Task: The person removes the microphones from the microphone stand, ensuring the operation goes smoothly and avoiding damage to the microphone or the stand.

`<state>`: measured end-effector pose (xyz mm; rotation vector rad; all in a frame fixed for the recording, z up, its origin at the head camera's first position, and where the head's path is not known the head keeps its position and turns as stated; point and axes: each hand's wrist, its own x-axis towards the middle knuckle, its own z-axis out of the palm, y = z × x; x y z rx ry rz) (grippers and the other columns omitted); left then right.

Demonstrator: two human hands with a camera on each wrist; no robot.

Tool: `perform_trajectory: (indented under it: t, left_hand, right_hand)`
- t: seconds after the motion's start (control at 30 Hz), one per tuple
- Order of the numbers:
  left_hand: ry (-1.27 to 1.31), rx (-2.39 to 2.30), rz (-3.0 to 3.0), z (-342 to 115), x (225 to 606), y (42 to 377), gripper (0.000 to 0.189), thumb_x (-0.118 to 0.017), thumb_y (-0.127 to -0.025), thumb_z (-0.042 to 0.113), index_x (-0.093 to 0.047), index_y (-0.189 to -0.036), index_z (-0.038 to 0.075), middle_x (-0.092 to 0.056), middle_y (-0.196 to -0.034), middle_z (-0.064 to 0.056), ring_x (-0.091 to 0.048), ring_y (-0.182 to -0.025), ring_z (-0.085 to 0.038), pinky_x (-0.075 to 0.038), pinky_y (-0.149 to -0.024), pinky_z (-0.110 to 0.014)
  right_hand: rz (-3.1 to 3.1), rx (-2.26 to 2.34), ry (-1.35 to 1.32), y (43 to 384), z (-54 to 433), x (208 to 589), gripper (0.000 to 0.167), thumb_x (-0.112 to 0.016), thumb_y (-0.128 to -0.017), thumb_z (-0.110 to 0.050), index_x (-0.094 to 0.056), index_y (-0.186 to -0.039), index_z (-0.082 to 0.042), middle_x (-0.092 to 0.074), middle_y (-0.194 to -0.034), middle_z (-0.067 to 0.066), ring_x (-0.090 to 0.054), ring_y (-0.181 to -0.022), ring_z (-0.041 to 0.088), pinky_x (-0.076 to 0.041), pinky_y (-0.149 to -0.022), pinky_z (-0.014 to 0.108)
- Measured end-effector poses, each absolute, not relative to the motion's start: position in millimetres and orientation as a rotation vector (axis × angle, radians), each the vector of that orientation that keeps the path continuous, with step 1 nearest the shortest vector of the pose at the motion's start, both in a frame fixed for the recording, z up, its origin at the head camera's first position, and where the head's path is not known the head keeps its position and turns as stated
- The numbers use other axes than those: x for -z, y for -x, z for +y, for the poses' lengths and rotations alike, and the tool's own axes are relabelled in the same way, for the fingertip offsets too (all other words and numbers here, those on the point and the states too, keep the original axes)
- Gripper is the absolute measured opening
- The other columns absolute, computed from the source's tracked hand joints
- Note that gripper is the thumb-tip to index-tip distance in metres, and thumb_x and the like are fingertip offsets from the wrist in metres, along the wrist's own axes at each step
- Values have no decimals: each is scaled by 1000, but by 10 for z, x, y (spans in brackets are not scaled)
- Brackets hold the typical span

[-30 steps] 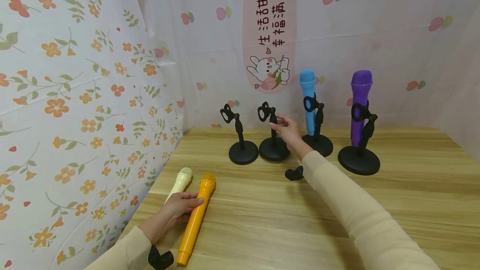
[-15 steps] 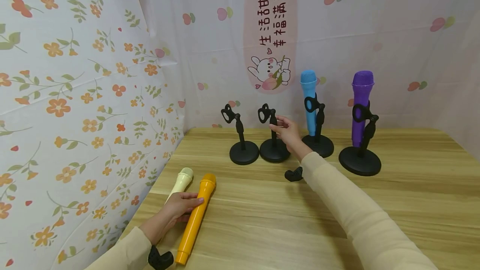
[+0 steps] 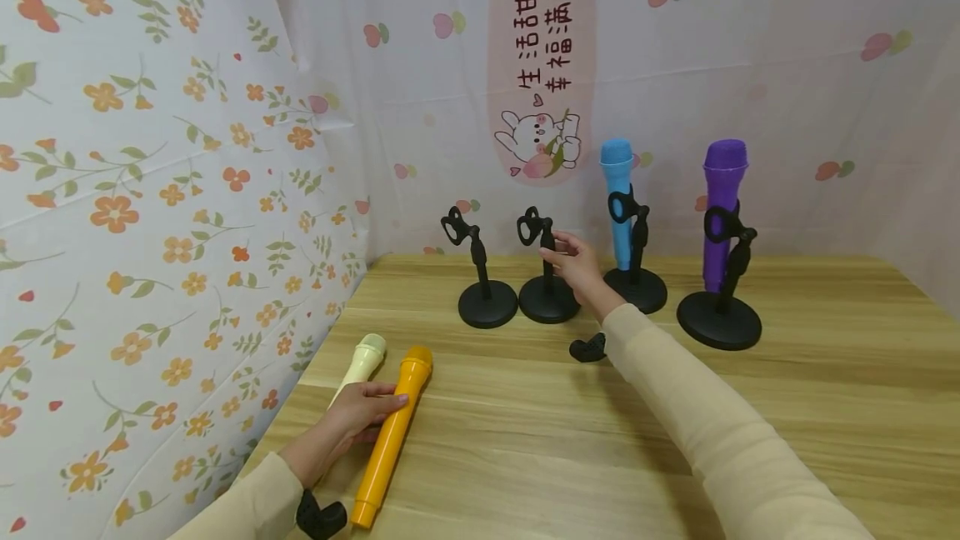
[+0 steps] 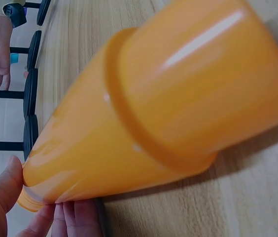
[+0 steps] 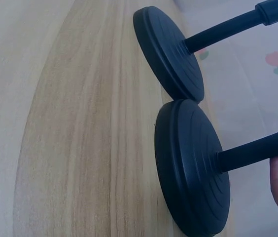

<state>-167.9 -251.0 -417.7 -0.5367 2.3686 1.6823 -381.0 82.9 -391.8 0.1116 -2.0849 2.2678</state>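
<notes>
My left hand (image 3: 358, 412) grips an orange microphone (image 3: 390, 448) that lies slanted at the table's left front. In the left wrist view the thumb and fingertips (image 4: 80, 217) are on opposite sides of its barrel. A cream microphone (image 3: 364, 359) lies just left of it, partly hidden by that hand. Farther back, my right hand (image 3: 579, 267) pinches the pole of an upright black microphone stand (image 3: 549, 307), whose clip holds nothing. The right wrist view shows its round base (image 5: 193, 168) and a finger (image 5: 277, 177) against the pole.
Left of the held stand is another bare stand (image 3: 487, 307), its base touching or nearly so. To the right, a blue microphone (image 3: 617, 190) and a purple microphone (image 3: 723, 190) stand in their stands' clips. Floral cloth (image 3: 165, 232) hangs at the left and back of the wooden table (image 3: 540, 440).
</notes>
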Motion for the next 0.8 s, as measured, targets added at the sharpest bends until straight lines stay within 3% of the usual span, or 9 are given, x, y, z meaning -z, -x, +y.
perform_trajectory:
  t: [0.8]
  left_hand:
    - [530, -1654, 2378, -2501, 4154, 1674, 41, -77, -85, 21, -64, -114, -3, -64, -90, -9, -61, -74, -20, -57, -65, -39]
  right_hand:
    - [-2111, -2300, -129, 3768, 886, 3913, 50, -66, -94, -13, -49, -141, -8, -54, -123, 15, -55, -110, 28, -44, -100, 45]
